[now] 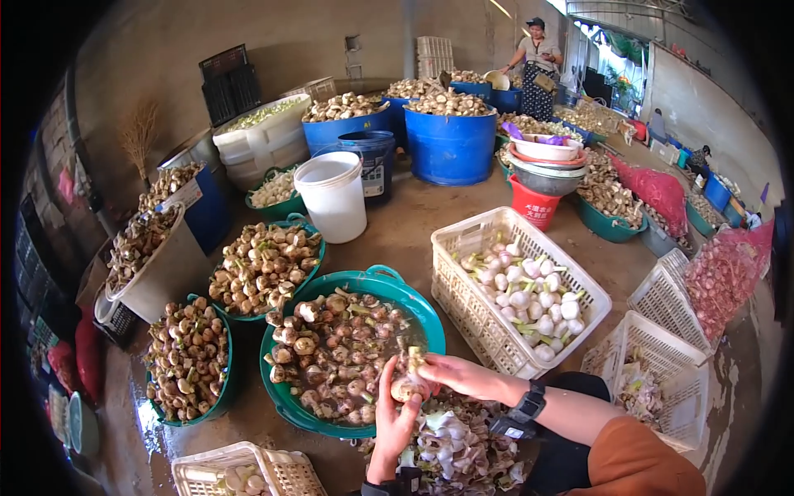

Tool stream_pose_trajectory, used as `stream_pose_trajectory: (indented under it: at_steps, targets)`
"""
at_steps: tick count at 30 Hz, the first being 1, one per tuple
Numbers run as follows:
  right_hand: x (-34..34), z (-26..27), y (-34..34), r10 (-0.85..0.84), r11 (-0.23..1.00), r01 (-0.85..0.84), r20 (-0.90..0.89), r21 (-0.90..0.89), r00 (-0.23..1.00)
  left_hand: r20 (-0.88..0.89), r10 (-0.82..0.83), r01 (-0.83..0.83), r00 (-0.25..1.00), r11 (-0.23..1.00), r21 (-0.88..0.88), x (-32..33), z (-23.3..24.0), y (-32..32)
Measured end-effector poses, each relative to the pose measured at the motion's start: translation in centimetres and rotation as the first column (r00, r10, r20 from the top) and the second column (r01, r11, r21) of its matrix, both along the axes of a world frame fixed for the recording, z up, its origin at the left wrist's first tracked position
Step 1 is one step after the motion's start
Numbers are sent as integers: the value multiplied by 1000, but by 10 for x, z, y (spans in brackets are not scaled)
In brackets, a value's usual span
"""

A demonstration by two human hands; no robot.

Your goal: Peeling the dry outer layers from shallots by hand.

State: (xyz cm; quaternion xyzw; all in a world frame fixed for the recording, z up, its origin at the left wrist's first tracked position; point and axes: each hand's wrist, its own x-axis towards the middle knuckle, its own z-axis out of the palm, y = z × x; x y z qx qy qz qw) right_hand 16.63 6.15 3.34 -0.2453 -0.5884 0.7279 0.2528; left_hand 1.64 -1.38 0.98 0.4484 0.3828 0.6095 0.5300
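Observation:
My left hand (392,414) cups a garlic bulb (407,389) from below, with the thumb pressed against its side. The fingers of my right hand (456,374) pinch the stem and outer skin at the top of the same bulb. Just beyond my hands is a green plastic tub (439,328), where unpeeled garlic bulbs (353,366) sit in muddy water. Below them lies a heap of garlic skins (462,443). A white plastic crate (465,322) to the right holds cleaned white bulbs (527,291) with short green stems.
Green tubs of dirty garlic (186,359) stand to the left. A white bucket (330,204) and blue barrels (450,149) are farther back. Crates (664,347) stand at the right, another crate (279,471) at bottom left. A person (538,68) stands at the back.

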Motion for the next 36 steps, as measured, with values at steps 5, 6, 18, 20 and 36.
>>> stream_pose_trajectory:
  at_steps: [5,6,18,20,36]
  targets:
    - [-11,-7,-18,-160,987,160,51,0,986,561,82,80,824,963,-258,13,-17,7]
    - [-10,-9,-14,-211,947,183,81,265,974,676,-1,209,737,952,-226,10,-18,8]
    - [-9,-12,-16,-240,937,249,-64,245,969,265,24,96,964,896,-433,-10,-19,7]
    - [-7,-21,-14,-200,957,201,-26,209,979,-84,134,-154,987,936,-317,-3,-23,3]
    - [15,4,8,-242,876,42,-363,-480,900,534,346,-137,771,909,-393,-6,-45,7]
